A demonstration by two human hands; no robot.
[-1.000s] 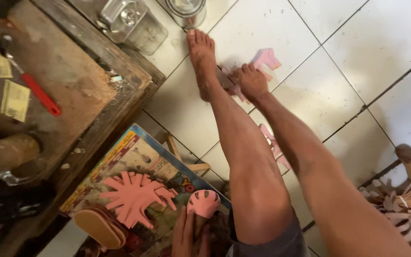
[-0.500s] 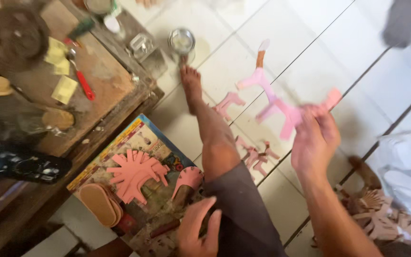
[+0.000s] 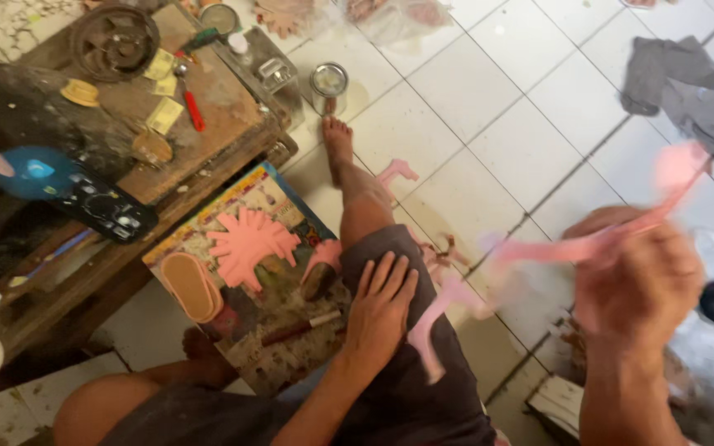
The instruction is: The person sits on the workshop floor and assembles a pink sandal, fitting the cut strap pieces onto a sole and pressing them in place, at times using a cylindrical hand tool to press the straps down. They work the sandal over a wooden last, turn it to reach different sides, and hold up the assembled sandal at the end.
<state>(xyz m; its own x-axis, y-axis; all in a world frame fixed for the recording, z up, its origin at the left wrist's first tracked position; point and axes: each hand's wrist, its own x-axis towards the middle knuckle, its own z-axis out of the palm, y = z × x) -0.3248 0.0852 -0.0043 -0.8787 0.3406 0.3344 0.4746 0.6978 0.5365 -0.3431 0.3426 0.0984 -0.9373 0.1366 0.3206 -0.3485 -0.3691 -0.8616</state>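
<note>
Head view: right hand (image 3: 638, 277) grips blurred pink straps (image 3: 576, 246); left hand (image 3: 382, 304) lies spread on the knee (image 3: 390, 256). Sorting step; next needs steadying.

Tin can (image 3: 328, 83) just beyond foot (image 3: 339, 144)

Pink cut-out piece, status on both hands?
Right hand raised, gripping blurred pink strappy cut-out piece. Left hand flat on thigh, holding nothing. Nothing in the way.

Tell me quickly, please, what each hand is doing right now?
Left hand: open, fingers spread flat on the dark shorts, holding nothing.
Right hand: closed on a pink cut-out strap piece, blurred by motion.
</note>
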